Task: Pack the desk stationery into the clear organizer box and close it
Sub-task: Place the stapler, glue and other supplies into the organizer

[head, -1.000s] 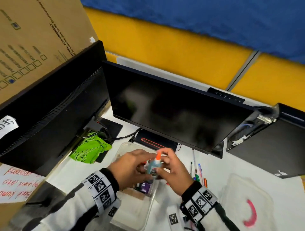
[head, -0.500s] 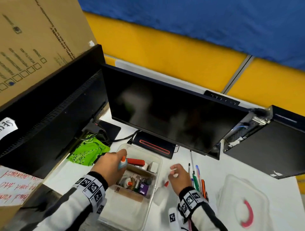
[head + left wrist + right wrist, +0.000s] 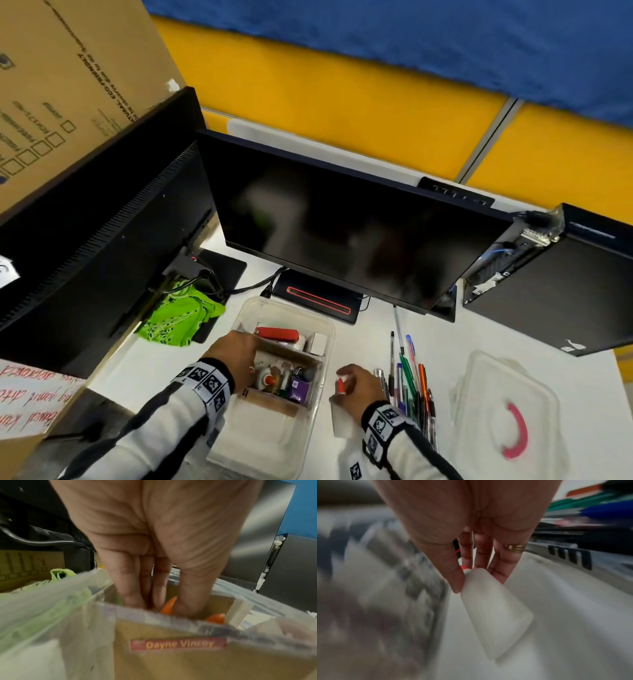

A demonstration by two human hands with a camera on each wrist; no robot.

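The clear organizer box (image 3: pixel 327 363) stands open on the desk with several small items in it, among them a red stapler (image 3: pixel 277 333). My left hand (image 3: pixel 239 356) reaches down into the middle compartment. In the left wrist view its fingers (image 3: pixel 130 595) and thumb pinch the orange tip of a small glue bottle (image 3: pixel 169 607). Right of the box, my right hand (image 3: pixel 349 380) grips the neck of a white red-capped bottle (image 3: pixel 496 612) that lies on the desk. A bunch of pens (image 3: pixel 411 387) lies just beyond that hand.
The clear lid (image 3: pixel 507 411) with a pink handle lies at the right. A dark monitor (image 3: pixel 342 233) overhangs the box's far end, with a second monitor (image 3: pixel 96 240) to the left. A green cloth (image 3: pixel 181 318) lies left of the box, a black computer case (image 3: pixel 565 291) far right.
Both hands held the small glue bottle above the box. The left hand then lowered it into the middle compartment, while the right hand dropped to the desk and took hold of the white bottle.
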